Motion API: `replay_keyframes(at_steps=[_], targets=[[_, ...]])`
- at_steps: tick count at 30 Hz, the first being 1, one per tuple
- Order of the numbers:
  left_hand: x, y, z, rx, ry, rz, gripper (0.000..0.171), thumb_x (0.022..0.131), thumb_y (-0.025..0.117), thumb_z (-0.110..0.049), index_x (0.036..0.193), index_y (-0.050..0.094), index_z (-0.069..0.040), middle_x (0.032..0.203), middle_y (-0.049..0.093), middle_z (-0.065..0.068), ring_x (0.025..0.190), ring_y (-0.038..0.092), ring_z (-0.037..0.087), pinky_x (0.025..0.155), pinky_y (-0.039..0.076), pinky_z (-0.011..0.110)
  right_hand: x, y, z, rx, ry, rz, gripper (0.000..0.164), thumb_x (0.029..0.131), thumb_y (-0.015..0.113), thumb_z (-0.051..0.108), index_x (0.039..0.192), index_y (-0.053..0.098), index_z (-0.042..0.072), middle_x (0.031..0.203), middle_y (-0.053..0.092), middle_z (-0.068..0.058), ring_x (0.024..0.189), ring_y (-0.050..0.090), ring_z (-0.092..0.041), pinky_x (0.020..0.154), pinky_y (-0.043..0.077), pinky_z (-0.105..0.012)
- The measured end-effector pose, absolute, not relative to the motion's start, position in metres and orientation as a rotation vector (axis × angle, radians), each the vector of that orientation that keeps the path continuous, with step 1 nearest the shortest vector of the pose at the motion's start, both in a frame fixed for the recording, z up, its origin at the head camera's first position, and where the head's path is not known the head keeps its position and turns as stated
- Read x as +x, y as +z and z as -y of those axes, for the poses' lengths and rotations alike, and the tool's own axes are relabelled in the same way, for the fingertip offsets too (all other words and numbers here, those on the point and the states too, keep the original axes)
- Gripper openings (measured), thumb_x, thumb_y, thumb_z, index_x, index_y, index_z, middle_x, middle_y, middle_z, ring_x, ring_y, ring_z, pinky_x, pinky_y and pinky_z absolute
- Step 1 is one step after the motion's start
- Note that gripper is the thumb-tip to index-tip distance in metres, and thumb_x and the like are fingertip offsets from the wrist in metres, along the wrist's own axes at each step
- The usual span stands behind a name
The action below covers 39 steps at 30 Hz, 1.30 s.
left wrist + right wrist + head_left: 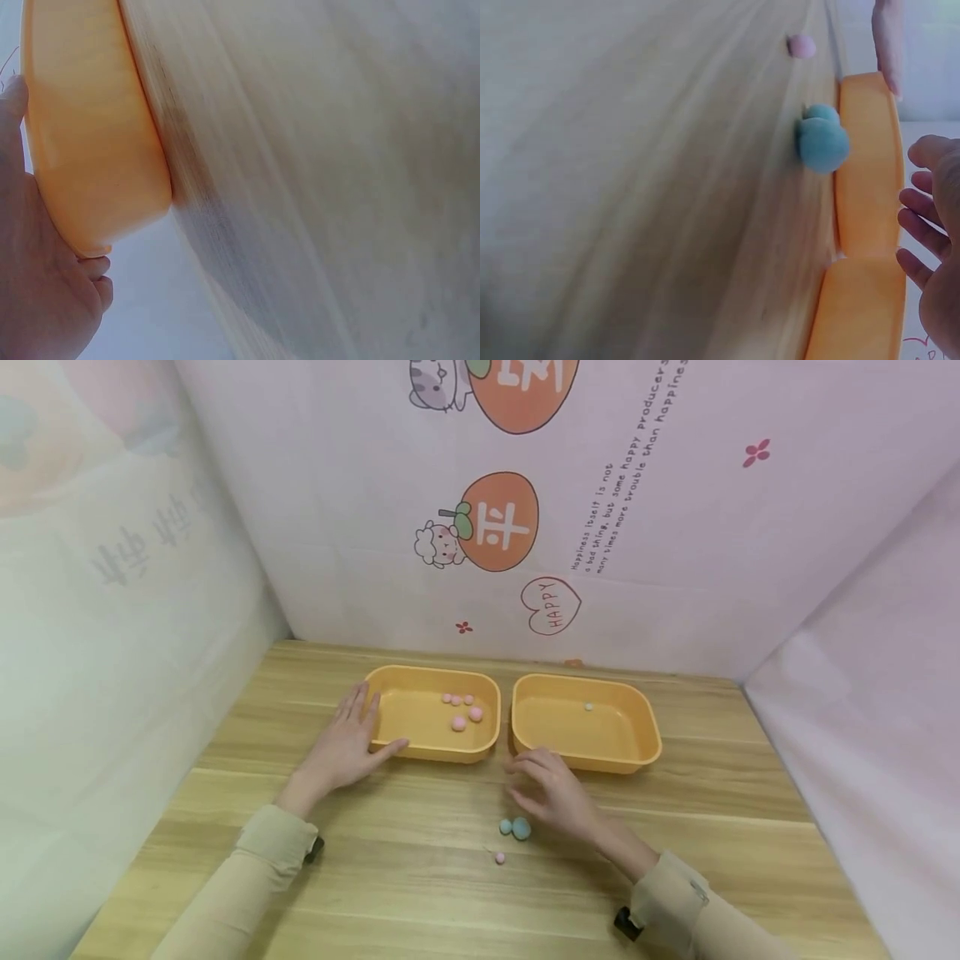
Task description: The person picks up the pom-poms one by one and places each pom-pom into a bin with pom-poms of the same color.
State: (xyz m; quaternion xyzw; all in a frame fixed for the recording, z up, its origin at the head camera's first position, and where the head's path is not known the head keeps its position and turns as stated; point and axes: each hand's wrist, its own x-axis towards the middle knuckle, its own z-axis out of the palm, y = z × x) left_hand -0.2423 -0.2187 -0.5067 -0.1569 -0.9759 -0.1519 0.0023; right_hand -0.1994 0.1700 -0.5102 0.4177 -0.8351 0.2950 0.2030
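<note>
My left hand [348, 747] rests on the left end of a yellow-orange tray [427, 752], fingers along the side rim and thumb over the front rim. Several pink balls [459, 724] of two sizes lie inside that tray. Above the table, at the front left corner of a second yellow-orange tray [600, 763], is my right hand [555, 793], its fingers loosely bent around nothing. Just left of it, a larger blue-green ball [521, 828] touches a smaller blue-green ball [506, 827]. Nearer the front lies a small pink ball [500, 858].
One tiny pale ball [588, 707] sits in the right tray. Both trays stand side by side on a wood-grain table [405, 877], with a narrow gap between them. A printed white cloth [660, 610] rises behind, and white cloth walls flank both sides.
</note>
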Motion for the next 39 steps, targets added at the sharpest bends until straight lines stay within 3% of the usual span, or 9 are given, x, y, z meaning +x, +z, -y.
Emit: replay_keyframes(at_steps=[3,12,17,22,30,39], targets=[[-0.243,-0.507,0.218,-0.492,-0.474,3.068,0.111,0.106,0.048,-0.076,0.174,0.011,0.005,0.183,-0.002,0.03,0.173,0.001,0.048,0.143,0.009,0.06,-0.192,-0.509,-0.172,1.187,0.787,2.355,0.038,0.079,0.095,0.003,0.112,0.078,0.003,0.117,0.077,-0.01,0.112,0.07,-0.027,0.096,0.061,-0.046],[-0.242,-0.506,0.218,-0.49,-0.452,3.067,0.111,0.106,0.048,-0.075,0.173,0.012,0.006,0.183,-0.003,0.03,0.173,0.002,0.049,0.143,0.008,0.059,-0.167,-0.514,-0.177,1.311,0.765,2.551,0.052,0.092,0.089,0.024,0.137,0.072,0.003,0.143,0.071,-0.015,0.136,0.065,-0.035,0.112,0.058,-0.06],[-0.241,-0.505,0.219,-0.487,-0.446,3.072,0.11,0.107,0.047,-0.075,0.173,0.012,0.006,0.183,-0.003,0.03,0.173,0.002,0.049,0.143,0.009,0.059,-0.158,-0.521,-0.176,1.348,0.753,2.605,0.058,0.091,0.091,0.034,0.14,0.071,0.009,0.146,0.069,-0.01,0.14,0.063,-0.032,0.114,0.056,-0.06],[-0.241,-0.504,0.218,-0.484,-0.447,3.079,0.11,0.107,0.048,-0.075,0.173,0.013,0.006,0.183,-0.002,0.031,0.173,0.002,0.048,0.143,0.01,0.059,-0.154,-0.528,-0.175,1.377,0.793,2.608,0.047,0.092,0.091,0.031,0.132,0.074,0.012,0.139,0.07,-0.006,0.135,0.063,-0.027,0.112,0.056,-0.057],[-0.242,-0.505,0.217,-0.482,-0.462,3.08,0.11,0.107,0.048,-0.074,0.174,0.012,0.005,0.183,-0.003,0.03,0.173,0.002,0.048,0.143,0.01,0.059,-0.151,-0.533,-0.174,1.378,0.818,2.593,0.029,0.094,0.089,0.024,0.117,0.075,0.016,0.125,0.07,0.002,0.121,0.063,-0.017,0.099,0.058,-0.041],[-0.242,-0.505,0.217,-0.476,-0.46,3.082,0.111,0.107,0.047,-0.076,0.174,0.011,0.005,0.183,-0.003,0.03,0.173,0.002,0.047,0.143,0.009,0.058,-0.15,-0.539,-0.17,1.387,0.801,2.582,0.018,0.095,0.087,0.019,0.108,0.075,0.02,0.121,0.07,0.004,0.12,0.064,-0.015,0.103,0.06,-0.045]])
